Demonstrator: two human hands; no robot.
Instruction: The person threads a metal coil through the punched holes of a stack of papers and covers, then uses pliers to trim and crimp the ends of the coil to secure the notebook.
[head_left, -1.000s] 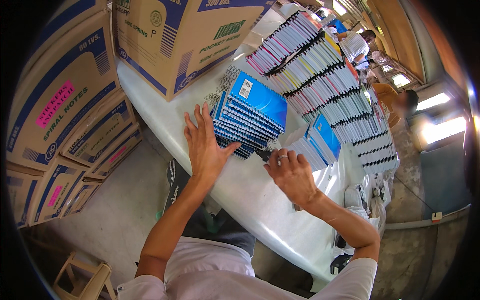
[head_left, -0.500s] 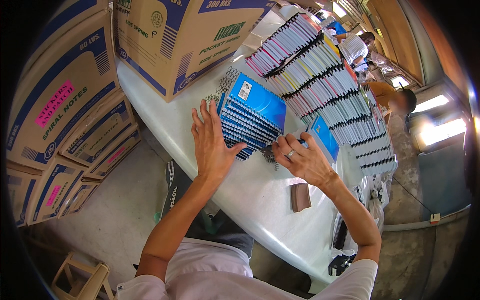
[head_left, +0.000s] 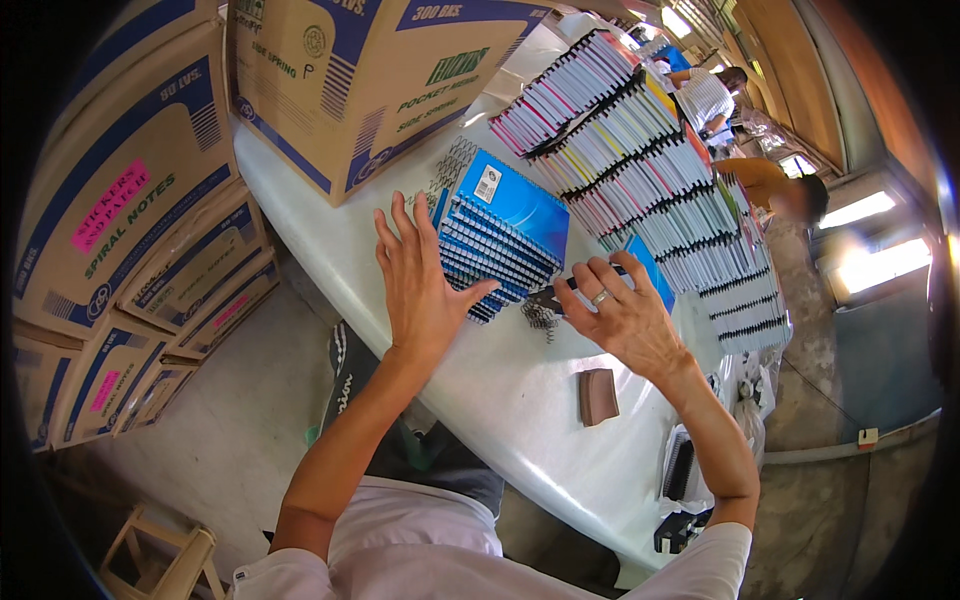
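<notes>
A stack of blue spiral notebooks (head_left: pixel 520 210) lies on the table in front of me, its wire coils facing me. My left hand (head_left: pixel 418 290) is open at the left side of the stack, fingers spread and thumb against the coils at the lower corner. Close to the stack's right corner, my right hand (head_left: pixel 625 315), with a ring on one finger, is bent around a dark hand tool (head_left: pixel 543 299); most of the tool is hidden. Cut bits of wire coil (head_left: pixel 541 320) lie just below it. More loose coils (head_left: pixel 452 165) are behind the stack.
Long rows of stacked notebooks (head_left: pixel 640 150) fill the table's far right. A large carton (head_left: pixel 380 90) stands at the back left, and more cartons (head_left: pixel 130 210) are piled left of the table. A brown block (head_left: pixel 598 397) sits near my right forearm. Two people are farther off.
My right hand has shifted slightly right and its fingers have lifted and loosened a little. The left hand stays at the stack, its fingers slightly raised.
</notes>
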